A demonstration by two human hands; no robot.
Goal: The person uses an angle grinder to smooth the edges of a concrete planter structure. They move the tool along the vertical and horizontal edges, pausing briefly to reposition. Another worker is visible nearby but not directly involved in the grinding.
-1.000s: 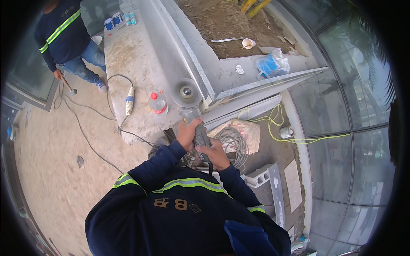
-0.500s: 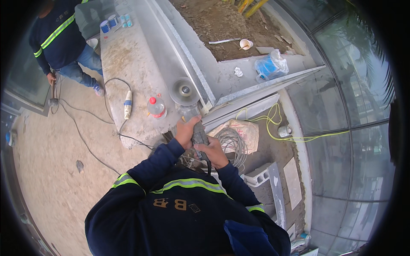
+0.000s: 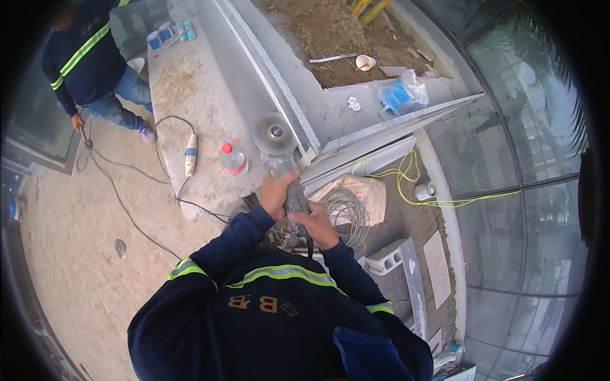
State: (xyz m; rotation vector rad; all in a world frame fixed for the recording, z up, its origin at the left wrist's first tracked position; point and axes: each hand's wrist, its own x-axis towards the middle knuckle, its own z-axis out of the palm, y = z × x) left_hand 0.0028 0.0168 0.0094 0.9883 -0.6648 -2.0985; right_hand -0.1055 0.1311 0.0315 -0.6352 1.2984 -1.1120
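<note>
Both of my hands hold an angle grinder, its body pointing away from me. My left hand wraps round the front of the body, close behind the disc guard. Farther back, my right hand grips the rear, where a dark cord leaves the tool. The round grinder disc lies face up beside the corner of the metal-edged planter wall; whether it touches the edge or spins I cannot tell. A clear plastic bottle with a red cap stands left of the grinder on the stone slab.
A taped cord connector lies on the slab; cables run across the floor. At the far left a co-worker stands holding a long-handled tool. Coiled grey cable, a hollow block and yellow cord lie to the right, near glass panels.
My hands and the grinder keep nearly the same place. The co-worker's hand and the tool in it have shifted slightly to the right. The whole view has moved a little.
</note>
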